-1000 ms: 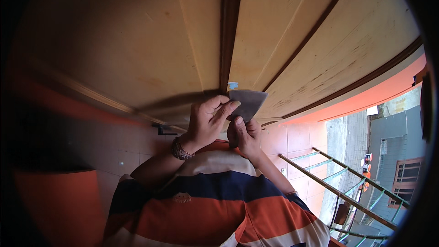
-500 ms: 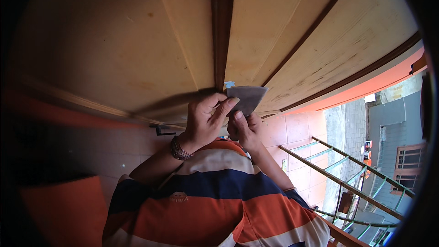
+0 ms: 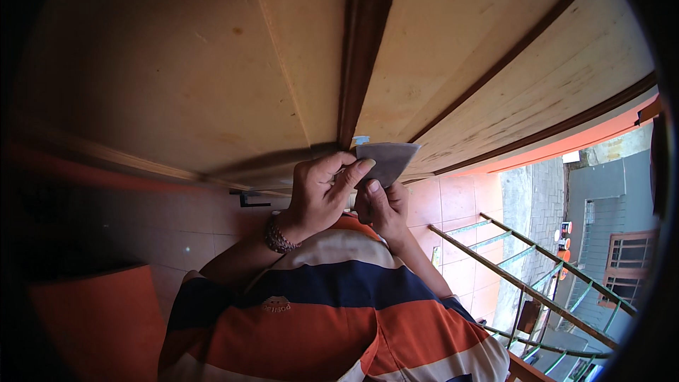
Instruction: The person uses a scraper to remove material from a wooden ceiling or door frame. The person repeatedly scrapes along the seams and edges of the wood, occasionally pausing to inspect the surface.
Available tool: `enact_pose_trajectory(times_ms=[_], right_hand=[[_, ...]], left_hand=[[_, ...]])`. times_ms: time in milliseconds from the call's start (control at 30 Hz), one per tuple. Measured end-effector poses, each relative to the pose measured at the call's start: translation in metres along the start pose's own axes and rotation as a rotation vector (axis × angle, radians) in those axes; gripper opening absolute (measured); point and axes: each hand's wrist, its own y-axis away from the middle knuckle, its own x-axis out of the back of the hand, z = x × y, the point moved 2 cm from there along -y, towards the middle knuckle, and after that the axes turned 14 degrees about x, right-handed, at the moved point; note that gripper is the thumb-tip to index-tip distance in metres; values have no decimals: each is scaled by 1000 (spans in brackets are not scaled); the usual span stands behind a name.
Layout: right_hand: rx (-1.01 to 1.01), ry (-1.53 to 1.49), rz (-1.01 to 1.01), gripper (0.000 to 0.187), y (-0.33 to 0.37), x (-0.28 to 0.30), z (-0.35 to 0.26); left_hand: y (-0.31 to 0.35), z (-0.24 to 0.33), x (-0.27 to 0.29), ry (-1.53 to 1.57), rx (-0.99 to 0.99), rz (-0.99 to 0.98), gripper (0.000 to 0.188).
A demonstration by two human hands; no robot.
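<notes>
A thin, dark grey sheet (image 3: pixel 387 159), wider at its far edge and perhaps sandpaper, is held between my two hands close to a pale wooden panel surface (image 3: pixel 297 42). My left hand (image 3: pixel 322 187), with a braided bracelet (image 3: pixel 279 235) at the wrist, pinches its left edge between thumb and curled fingers. At its lower edge, my right hand (image 3: pixel 383 206) grips with the thumb on top and the fingers folded underneath. Just beyond the sheet, a small light blue patch (image 3: pixel 361 139) shows on the wood beside a dark brown strip (image 3: pixel 366 42).
A dark door handle (image 3: pixel 254 199) juts out left of my hands. To the right, a metal ladder (image 3: pixel 523 283) with green rungs stands on pink floor tiles (image 3: pixel 460 201). Paint cans (image 3: pixel 564 240) stand farther right. An orange panel (image 3: pixel 99 318) is at lower left.
The wooden surface has shifted and tilted a little in view. Both hands and the grey sheet sit slightly lower and to the right, with the same grip.
</notes>
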Motion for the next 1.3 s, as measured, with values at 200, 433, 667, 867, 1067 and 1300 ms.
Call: enact_pose_trajectory(times_ms=[200, 433, 667, 867, 1067, 1300], right_hand=[[13, 18, -1, 21, -1, 2, 0], [-18, -11, 2, 21, -1, 5, 0], [-26, 29, 11, 21, -2, 3, -5], [-27, 103, 2, 21, -4, 2, -11], [2, 81, 2, 21, -3, 3, -6], [5, 34, -5, 22, -4, -2, -12]], left_hand=[[1, 1, 0, 17, 27, 2, 23], [0, 1, -1, 1, 26, -6, 23], [0, -2, -3, 74, 59, -9, 23], [1, 2, -4, 80, 59, 10, 21], [1, 1, -2, 49, 62, -5, 20], [0, 8, 0, 45, 44, 6, 19]])
